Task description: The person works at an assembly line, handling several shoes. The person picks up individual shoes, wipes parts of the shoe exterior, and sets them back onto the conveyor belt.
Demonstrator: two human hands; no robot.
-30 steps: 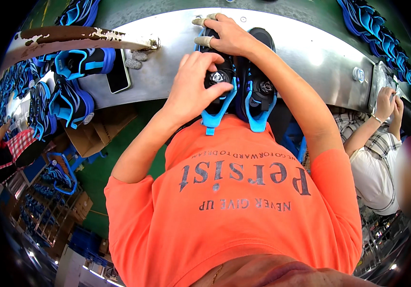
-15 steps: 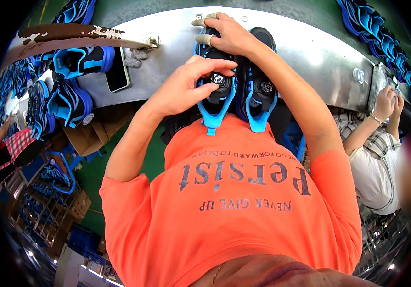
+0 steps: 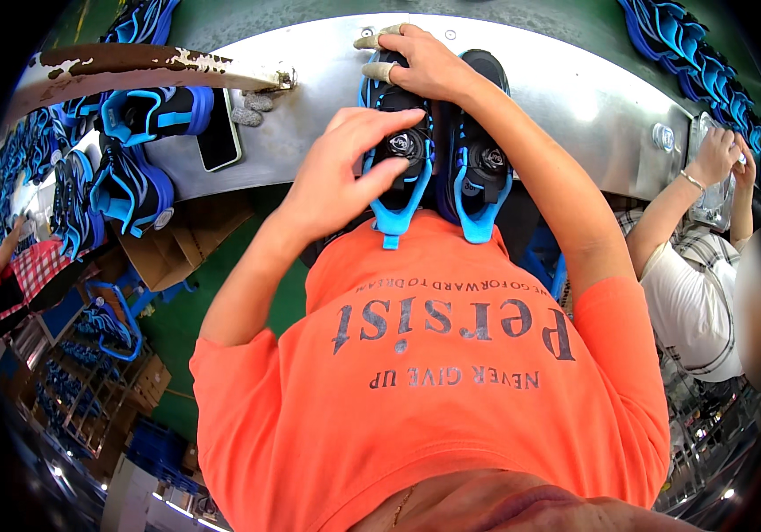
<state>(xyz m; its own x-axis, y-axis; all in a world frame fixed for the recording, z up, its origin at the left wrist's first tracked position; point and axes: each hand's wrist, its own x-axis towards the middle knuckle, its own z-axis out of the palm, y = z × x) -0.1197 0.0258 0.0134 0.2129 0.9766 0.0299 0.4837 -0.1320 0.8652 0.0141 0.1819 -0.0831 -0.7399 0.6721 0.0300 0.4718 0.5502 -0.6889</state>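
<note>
Two black shoes with bright blue collars lie side by side in front of me, toes pointing away: a left shoe (image 3: 409, 190) and a right shoe (image 3: 484, 197). Each has a round black dial on its tongue. Around the left shoe's dial (image 3: 401, 144), my left hand (image 3: 331, 168) is open, thumb and forefinger spread on either side with a gap. My right hand (image 3: 429, 66) wraps over that shoe's toe, hiding much of it. Pale finger cots (image 3: 378, 71) cover some of its fingers.
A metal bench (image 3: 309, 115) runs across, bearing a phone (image 3: 219, 135) and grey lumps (image 3: 249, 110). More blue-black shoes (image 3: 123, 182) stand left, beneath a chipped brown bar (image 3: 132, 69). At right, a co-worker's hands (image 3: 719, 158) work; shoes (image 3: 690, 44) line the far side.
My left thumb and forefinger have spread apart and come off the dial. My right hand stays on the toe. At right, the co-worker's hands have risen slightly.
</note>
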